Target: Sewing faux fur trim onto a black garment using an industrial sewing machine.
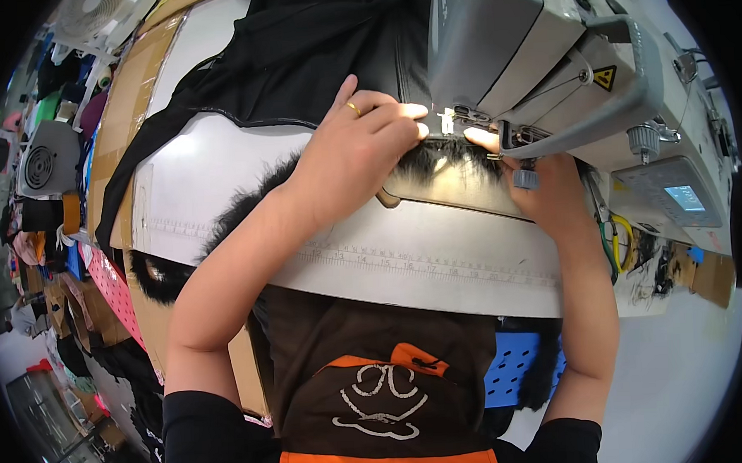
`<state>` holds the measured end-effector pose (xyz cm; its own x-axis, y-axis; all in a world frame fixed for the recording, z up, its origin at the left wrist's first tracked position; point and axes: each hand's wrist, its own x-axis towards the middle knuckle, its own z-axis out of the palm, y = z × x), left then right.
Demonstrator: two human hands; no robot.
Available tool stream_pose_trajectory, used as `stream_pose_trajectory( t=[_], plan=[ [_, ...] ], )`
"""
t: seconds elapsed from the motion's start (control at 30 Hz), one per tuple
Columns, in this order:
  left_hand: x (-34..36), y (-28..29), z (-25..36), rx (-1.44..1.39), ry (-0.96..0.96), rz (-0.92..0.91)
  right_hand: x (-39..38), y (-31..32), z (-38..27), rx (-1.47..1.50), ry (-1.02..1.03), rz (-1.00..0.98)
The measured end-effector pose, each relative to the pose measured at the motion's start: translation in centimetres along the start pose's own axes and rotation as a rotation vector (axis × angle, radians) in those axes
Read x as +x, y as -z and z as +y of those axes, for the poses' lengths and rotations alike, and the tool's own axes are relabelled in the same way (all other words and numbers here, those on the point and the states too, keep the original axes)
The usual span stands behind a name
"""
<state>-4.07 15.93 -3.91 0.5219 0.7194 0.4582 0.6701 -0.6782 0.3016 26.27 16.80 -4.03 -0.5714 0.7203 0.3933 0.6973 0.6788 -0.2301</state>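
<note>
My left hand [359,153], with a gold ring, has its fingertips closed on the edge of black fabric [305,44], left of the sewing machine's presser foot [469,118]. Black fur trim [245,200] runs under that hand and along the fabric edge beneath the needle area. My right hand [547,186] is just right of the needle, index finger reaching to the fabric and fur, the other fingers curled and partly hidden by the machine head [487,36].
A white table [406,271] with a printed ruler spans the front. Cardboard with tape [133,101] edges its left. Scissors [620,245] lie right of my right arm, below a control panel [680,201]. A blue perforated piece [513,362] sits underneath. Cluttered goods and a grey fan unit [45,159] stand far left.
</note>
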Motion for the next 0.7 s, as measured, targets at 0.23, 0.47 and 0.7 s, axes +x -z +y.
stream_pose_trajectory(
  t=[0.23,0.47,0.7],
  plan=[
    [-0.2,0.4,0.7,0.105,-0.091,0.009,-0.1,1.1,0.0,0.068,-0.161,-0.192],
    [0.7,0.6,-0.4,0.07,-0.118,0.044,-0.3,0.7,0.6,0.161,-0.214,-0.214],
    [1.3,0.7,0.2,0.063,-0.009,-0.015,-0.3,0.7,0.6,0.19,-0.208,-0.196]
  ],
)
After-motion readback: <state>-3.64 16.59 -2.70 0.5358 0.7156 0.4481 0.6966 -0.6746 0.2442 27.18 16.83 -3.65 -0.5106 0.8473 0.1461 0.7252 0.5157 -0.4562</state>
